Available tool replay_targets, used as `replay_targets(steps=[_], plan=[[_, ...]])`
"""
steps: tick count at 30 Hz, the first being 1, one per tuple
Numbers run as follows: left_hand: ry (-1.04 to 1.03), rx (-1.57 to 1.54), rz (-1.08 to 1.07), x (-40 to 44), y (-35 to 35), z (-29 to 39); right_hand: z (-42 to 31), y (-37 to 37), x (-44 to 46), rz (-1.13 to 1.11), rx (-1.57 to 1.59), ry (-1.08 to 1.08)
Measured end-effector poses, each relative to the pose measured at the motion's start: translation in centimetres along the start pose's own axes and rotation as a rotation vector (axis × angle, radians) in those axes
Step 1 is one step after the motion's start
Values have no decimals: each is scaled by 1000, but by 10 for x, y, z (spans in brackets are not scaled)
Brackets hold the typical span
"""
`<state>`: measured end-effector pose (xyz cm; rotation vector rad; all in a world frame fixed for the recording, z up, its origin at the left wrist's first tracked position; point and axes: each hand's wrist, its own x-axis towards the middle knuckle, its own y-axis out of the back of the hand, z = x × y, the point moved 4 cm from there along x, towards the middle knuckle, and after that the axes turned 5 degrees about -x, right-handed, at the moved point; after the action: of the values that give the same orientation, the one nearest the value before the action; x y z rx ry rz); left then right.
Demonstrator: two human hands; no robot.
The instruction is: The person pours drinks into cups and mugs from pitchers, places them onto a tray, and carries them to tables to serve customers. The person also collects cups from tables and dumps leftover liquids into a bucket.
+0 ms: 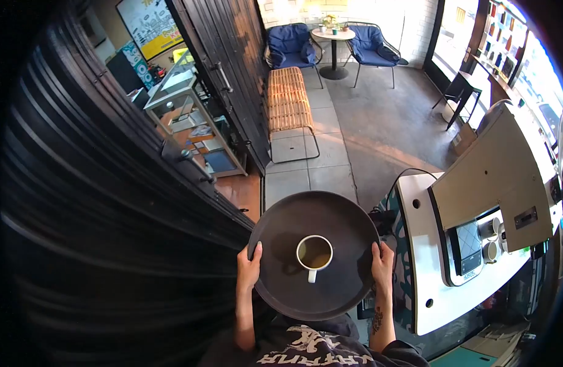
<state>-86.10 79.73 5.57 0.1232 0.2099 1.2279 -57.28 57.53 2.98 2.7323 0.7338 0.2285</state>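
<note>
A round dark serving tray is held level in front of my body. My left hand grips its left rim, the thumb on top and the other fingers hidden underneath. On the opposite rim, my right hand holds it the same way. A white cup stands upright near the middle of the tray, its handle toward me. Brownish liquid shows inside the cup. Neither hand touches the cup.
To the right is a white counter carrying a large beige machine and a tablet. A dark corrugated wall runs along my left. Ahead are a wicker bench, blue-cushioned chairs, a round table and a black stool.
</note>
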Motion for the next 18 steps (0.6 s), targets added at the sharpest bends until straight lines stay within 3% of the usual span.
replay_targets(steps=[1,6,13,18], plan=[[6,-6,-17,17,-2,-2,-2,-7,11,-72,10,-51],[-49,47,-86,110,-20,-2,4,-43,77,-13,23,-72],[-103,85,-80,255,-80,37,-15,-82,205,112,-52,37],[-133,72,-165,362,-135,64,-25,-98,302,108,51,-86]])
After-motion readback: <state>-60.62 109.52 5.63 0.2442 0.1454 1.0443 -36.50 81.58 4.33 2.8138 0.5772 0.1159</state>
